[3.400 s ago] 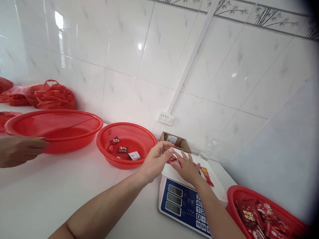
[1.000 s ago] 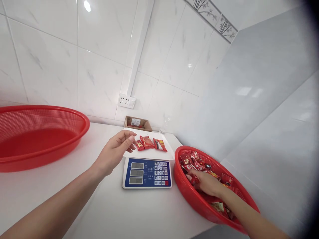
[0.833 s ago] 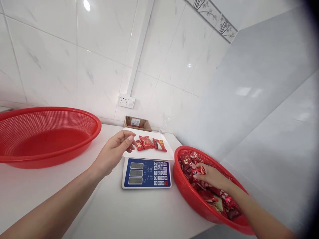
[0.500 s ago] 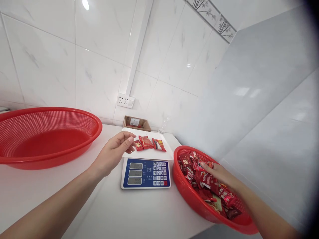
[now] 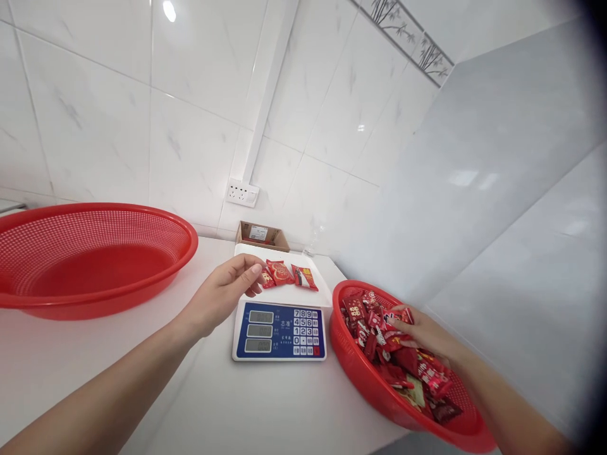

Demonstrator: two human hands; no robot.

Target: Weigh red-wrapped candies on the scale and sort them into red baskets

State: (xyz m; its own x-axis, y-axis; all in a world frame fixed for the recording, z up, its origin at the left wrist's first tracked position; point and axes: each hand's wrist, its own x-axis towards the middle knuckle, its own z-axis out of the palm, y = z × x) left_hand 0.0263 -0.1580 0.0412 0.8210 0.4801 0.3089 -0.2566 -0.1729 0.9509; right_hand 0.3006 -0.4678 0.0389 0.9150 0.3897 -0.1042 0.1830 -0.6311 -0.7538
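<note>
My left hand (image 5: 230,287) hovers at the left side of the white weighing pan (image 5: 246,298) of a digital scale (image 5: 279,332). Its fingers are loosely bent and apart, with nothing seen in them. Just beyond its fingertips lie a red packet with a round print (image 5: 281,272), a smaller red packet partly hidden by the hand, and a red and yellow packet (image 5: 304,277). On the right, my right hand (image 5: 429,335) reaches into a red basket (image 5: 348,363) of red snack packets. Thumb and fingers are closed around a small red packet (image 5: 401,314); some fingers are hidden.
A second red mesh basket (image 5: 99,300) stands at the left of the white table (image 5: 190,404). Behind the scale sits a small cardboard box (image 5: 262,236) by the tiled wall, below a socket (image 5: 243,193). A grey panel (image 5: 455,189) rises at the right, beside the filled basket.
My right hand has shifted slightly among the packets, and the packets under it lie differently. My left hand stays almost where it was. The view has moved a little.
</note>
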